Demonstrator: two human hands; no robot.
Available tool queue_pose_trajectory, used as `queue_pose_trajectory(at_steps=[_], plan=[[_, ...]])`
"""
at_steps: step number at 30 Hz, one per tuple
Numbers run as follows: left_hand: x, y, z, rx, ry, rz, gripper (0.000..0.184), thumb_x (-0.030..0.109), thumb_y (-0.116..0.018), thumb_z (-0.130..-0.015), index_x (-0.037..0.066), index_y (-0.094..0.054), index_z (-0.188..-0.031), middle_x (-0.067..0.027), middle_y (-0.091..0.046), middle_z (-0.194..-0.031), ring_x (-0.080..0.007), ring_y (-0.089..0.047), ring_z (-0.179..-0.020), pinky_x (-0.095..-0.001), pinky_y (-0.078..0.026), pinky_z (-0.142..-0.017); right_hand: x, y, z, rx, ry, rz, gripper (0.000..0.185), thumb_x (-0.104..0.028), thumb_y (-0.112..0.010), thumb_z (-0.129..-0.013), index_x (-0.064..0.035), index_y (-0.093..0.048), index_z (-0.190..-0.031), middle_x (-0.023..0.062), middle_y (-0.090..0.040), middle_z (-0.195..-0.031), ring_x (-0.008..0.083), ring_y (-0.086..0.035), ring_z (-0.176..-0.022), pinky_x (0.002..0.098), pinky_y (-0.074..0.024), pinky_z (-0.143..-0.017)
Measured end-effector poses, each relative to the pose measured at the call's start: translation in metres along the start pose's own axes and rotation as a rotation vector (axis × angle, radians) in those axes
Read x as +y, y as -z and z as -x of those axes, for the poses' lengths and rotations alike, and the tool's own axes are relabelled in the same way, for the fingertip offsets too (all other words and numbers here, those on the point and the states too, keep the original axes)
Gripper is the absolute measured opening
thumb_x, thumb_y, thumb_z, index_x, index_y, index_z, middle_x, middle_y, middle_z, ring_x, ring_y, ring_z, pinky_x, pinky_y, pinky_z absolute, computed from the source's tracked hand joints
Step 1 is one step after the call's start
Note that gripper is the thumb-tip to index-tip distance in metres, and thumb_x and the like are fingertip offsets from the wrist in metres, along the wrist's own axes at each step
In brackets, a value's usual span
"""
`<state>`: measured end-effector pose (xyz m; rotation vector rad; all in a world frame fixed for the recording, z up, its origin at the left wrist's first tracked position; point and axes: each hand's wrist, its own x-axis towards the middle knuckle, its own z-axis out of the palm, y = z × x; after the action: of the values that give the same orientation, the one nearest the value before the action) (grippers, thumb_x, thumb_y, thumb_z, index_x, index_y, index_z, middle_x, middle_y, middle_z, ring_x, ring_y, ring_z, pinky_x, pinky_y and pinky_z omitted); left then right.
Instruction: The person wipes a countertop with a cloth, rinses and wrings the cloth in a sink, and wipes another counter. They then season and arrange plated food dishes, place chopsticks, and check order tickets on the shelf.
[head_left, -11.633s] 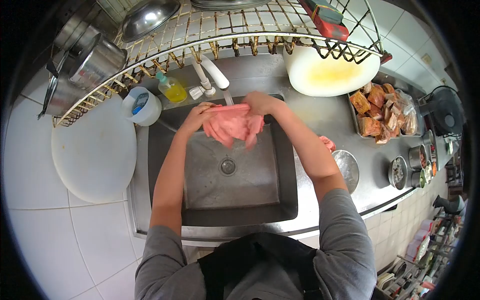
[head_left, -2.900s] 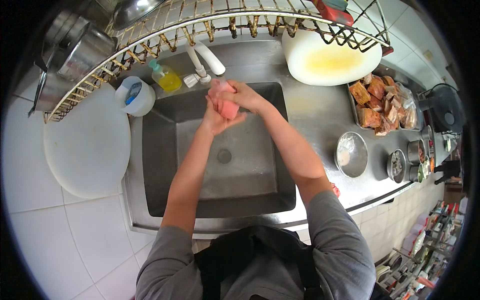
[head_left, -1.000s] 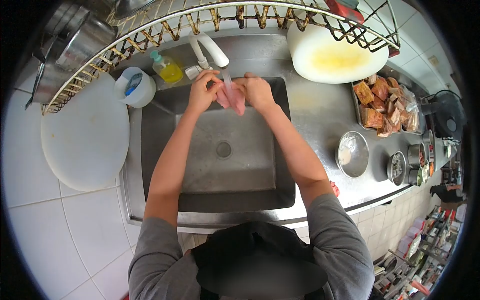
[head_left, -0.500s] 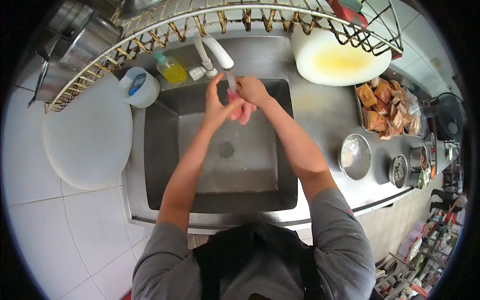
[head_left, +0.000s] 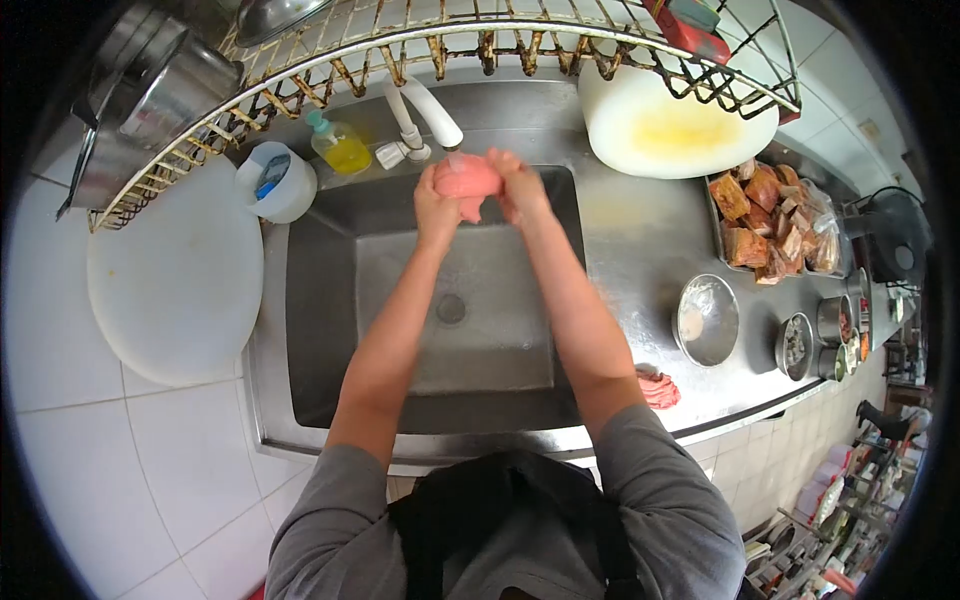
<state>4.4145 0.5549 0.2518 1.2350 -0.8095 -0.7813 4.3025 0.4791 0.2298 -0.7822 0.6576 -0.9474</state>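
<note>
Just under the white faucet (head_left: 438, 118), at the far side of the steel sink (head_left: 450, 270), a pink cloth (head_left: 466, 178) is bunched between my hands. My left hand (head_left: 436, 208) grips its left side, with the thumb and part of the palm against it. Fingers of my right hand (head_left: 522, 190) are closed on its right edge. A short end of the cloth dangles below. The cloth covers some of my fingers, and the spout's tip is right behind it.
A reddish cloth (head_left: 658, 390) lies by my right forearm, near a metal bowl (head_left: 707, 320). Meat pieces (head_left: 765, 215) fill a tray on the right. A soap bottle (head_left: 341, 146) and white tub (head_left: 278, 182) stand left of the faucet. A wire rack (head_left: 440, 45) hangs overhead.
The cloth has gone from a small wad to a wider, fuller bunch, held higher. My hands have moved slightly apart. The reddish cloth beside my right arm has come into view.
</note>
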Motion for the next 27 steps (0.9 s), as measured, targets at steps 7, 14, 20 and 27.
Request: queue_pose_trajectory(at_steps=[7,14,20,27], plan=[[-0.008,0.013,-0.003,-0.346,-0.181,-0.554,0.049,0.008,-0.061,-0.082,0.004,-0.045,-0.128,-0.0148,-0.049,-0.127,-0.0204,-0.053,-0.112,-0.0355,-0.044,-0.093,0.007,-0.027,0.039,-0.077,-0.218,-0.536,0.038,-0.044,-0.052,-0.092,-0.014,-0.054,-0.115,0.0019,-0.06,-0.107,0.0183,-0.057,-0.099,0.036,-0.0474,-0.083],[0.021,0.045,0.0,-0.695,0.784,0.565,0.067,0.058,-0.044,-0.089,0.008,-0.039,-0.132,-0.0105,-0.046,-0.132,-0.0249,-0.051,-0.117,-0.0403,-0.042,-0.099,-0.007,-0.038,0.034,-0.072,0.376,0.457,0.025,-0.027,-0.064,-0.086,-0.0082,-0.055,-0.099,0.0062,-0.056,-0.102,0.021,-0.054,-0.094,0.0343,-0.0464,-0.081],[-0.002,0.034,-0.022,-0.462,0.69,0.653,0.047,0.053,-0.046,-0.091,0.01,-0.053,-0.108,-0.0058,-0.059,-0.103,-0.0192,-0.06,-0.094,-0.0345,-0.053,-0.081,-0.009,-0.062,0.059,-0.125,0.986,1.276,0.033,-0.037,-0.071,-0.074,-0.0095,-0.057,-0.087,0.0115,-0.047,-0.091,0.0322,-0.047,-0.087,0.042,-0.0418,-0.077],[-0.013,0.0,-0.024,0.064,0.263,0.344,0.016,0.02,-0.059,-0.087,0.008,-0.054,-0.097,-0.0016,-0.058,-0.084,-0.0167,-0.06,-0.077,-0.0303,-0.05,-0.068,0.008,-0.074,0.039,0.29,0.765,0.873,0.028,-0.031,-0.06,-0.086,-0.0046,-0.054,-0.081,0.0127,-0.049,-0.069,0.0311,-0.048,-0.059,0.0381,-0.0418,-0.058]])
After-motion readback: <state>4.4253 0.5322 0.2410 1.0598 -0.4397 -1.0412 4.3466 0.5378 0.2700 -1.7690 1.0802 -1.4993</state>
